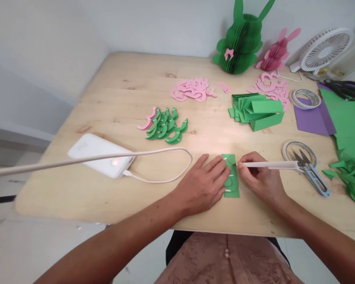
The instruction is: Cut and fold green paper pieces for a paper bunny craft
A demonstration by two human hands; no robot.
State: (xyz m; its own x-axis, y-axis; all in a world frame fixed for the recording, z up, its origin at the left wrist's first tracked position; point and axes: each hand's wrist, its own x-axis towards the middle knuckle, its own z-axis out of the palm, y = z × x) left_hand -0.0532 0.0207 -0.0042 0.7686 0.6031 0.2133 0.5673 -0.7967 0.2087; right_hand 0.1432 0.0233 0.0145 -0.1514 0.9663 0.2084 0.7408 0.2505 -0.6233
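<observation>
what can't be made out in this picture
In the head view:
green strip: left side partly covered by the left hand
right hand: some fingertips hidden behind the hand itself
green scraps: cut off by the picture's right edge
white cable: far end cut off by the left edge

There are two paper rabbits (243, 39), two tape rolls (294, 101), two pink cutout piles (192, 90), one fan (327, 51), one power bank (99, 155), one pen (269, 165).
</observation>
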